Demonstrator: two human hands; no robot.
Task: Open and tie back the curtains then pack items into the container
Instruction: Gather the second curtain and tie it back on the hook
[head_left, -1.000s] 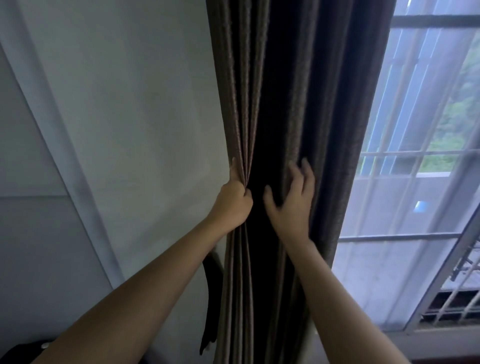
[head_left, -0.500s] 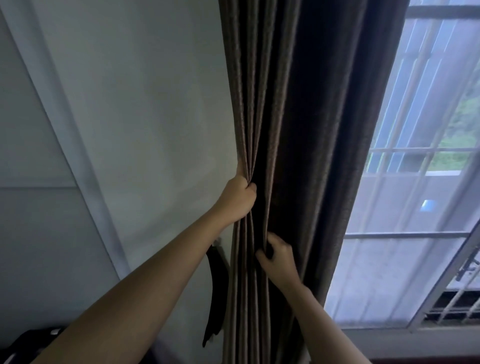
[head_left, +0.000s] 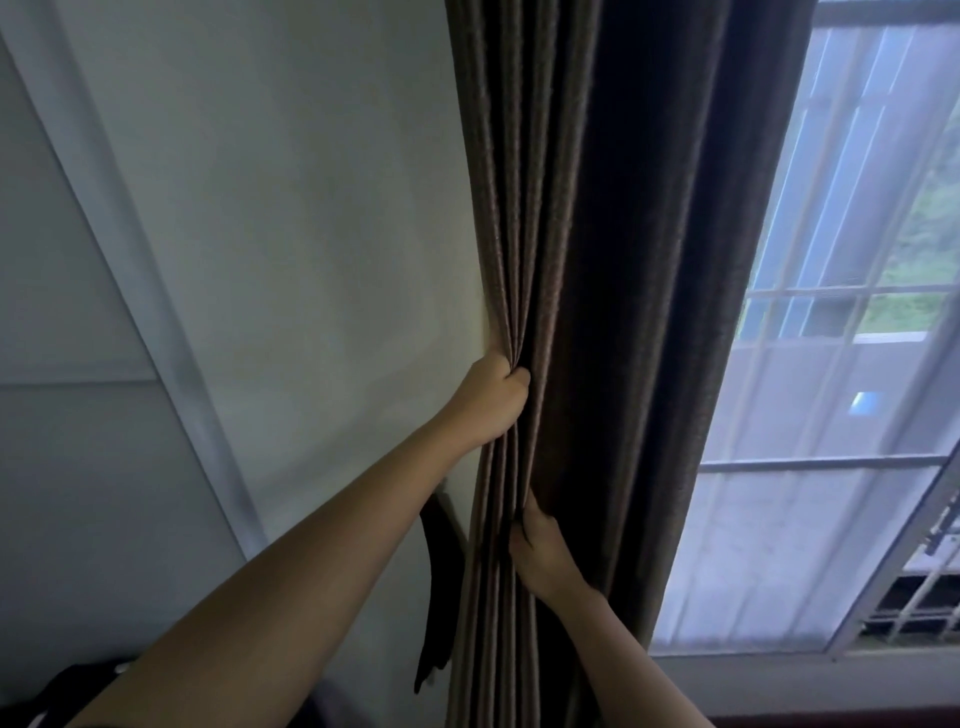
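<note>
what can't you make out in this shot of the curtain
All in the head view:
1. Curtain: top and hem cut off by frame edges.
2. Right hand: fingertips buried in the folds it grips.
3. Dark strap on the wall: too dark to identify.
4. Dark object, lower left: cut by the edge, partly behind the left arm.
5. Container: not in view.

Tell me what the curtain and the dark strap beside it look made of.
Curtain: seemingly heavy woven cloth, brown and matte; grainy weave shows; bunches into soft folds in the left hand. Strap: probably dark cloth, hanging limp; too shadowed to be sure.
</note>
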